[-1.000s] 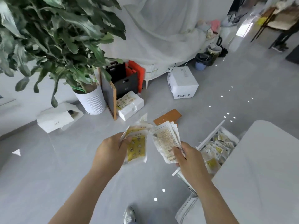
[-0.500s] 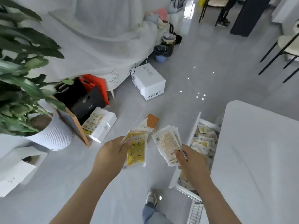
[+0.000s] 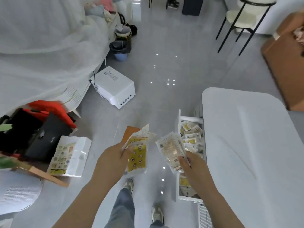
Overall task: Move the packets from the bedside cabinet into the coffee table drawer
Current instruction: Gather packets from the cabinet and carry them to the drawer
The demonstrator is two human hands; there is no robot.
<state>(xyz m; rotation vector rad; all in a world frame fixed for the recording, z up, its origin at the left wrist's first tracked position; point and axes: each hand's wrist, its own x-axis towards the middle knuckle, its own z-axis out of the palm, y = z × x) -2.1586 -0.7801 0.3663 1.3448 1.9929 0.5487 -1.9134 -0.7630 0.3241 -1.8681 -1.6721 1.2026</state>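
You were in the delivery step, standing at the white open drawer (image 3: 178, 122) of the white rounded coffee table (image 3: 246, 145) with a load in each hand. The drawer was pulled out towards the grey glossy floor (image 3: 148, 96), and it already held a loose heap of small white and yellow sachets (image 3: 190, 135), so by my reckoning the job was well along. The bedside cabinet could not be picked out in this view.

Your left hand (image 3: 111, 162) was closed round a fanned bunch of yellow star-printed plastic packets (image 3: 137, 155), fingers curled at their left edge. That bunch hung over the floor, near the drawer but not above it.

Your right hand (image 3: 195, 168) pinched a stack of pale clear-fronted packets with printed labels (image 3: 171, 152) at its lower end, thumb on top. This stack sat just beside the drawer's front panel, partly across it as seen from your head.

The next move, as I judged it, called for carrying both bundles over the open compartment, then loosening your fingers low enough that the slippery packets fell inside, not over the rim. The left bunch had the longer way to go.
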